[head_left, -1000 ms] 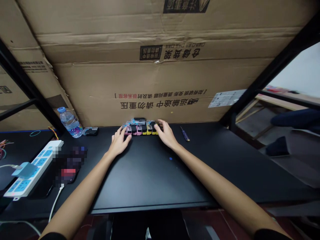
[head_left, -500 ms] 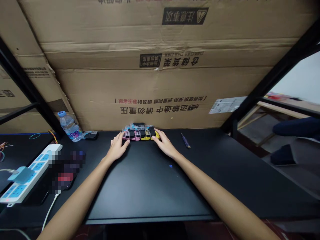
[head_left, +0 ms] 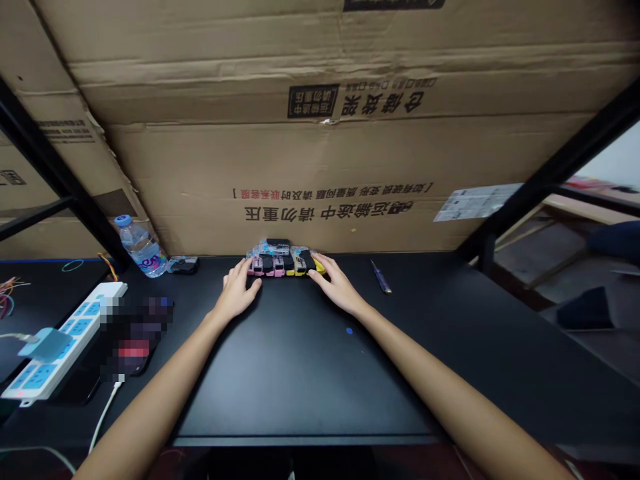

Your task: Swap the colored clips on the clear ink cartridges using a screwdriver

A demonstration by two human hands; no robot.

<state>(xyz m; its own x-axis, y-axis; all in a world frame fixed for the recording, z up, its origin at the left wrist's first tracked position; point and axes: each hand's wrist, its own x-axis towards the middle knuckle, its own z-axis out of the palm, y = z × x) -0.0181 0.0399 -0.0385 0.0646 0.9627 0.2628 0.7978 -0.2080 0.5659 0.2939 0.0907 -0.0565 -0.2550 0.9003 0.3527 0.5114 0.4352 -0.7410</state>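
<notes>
Against the cardboard stands a row of small plastic blocks point(head_left: 273, 265) with pink, yellow, black and clear parts. They look like cartridges, but their kind is too small to tell. A dark and clear block point(head_left: 278, 247) lies on top, behind the front ones. At the pink end is my left hand point(head_left: 236, 291), fingers stretched and thumb apart, fingertips against or right beside the row. My right hand point(head_left: 337, 284) rests at the yellow end, also with fingers extended; its thumb reaches the front of the end block. The far fingertips are partly hidden.
A screwdriver point(head_left: 381, 277) lies to the right on the black tabletop point(head_left: 300, 380). On the left are a water bottle point(head_left: 141, 247), another small block point(head_left: 183, 265), a white power strip point(head_left: 65, 347) and a charging phone point(head_left: 135, 350). Cardboard point(head_left: 320, 153) walls the back.
The view has tilted down and turned slightly left, so things shift a little in the picture. Both hands stay at the ends of the row.
</notes>
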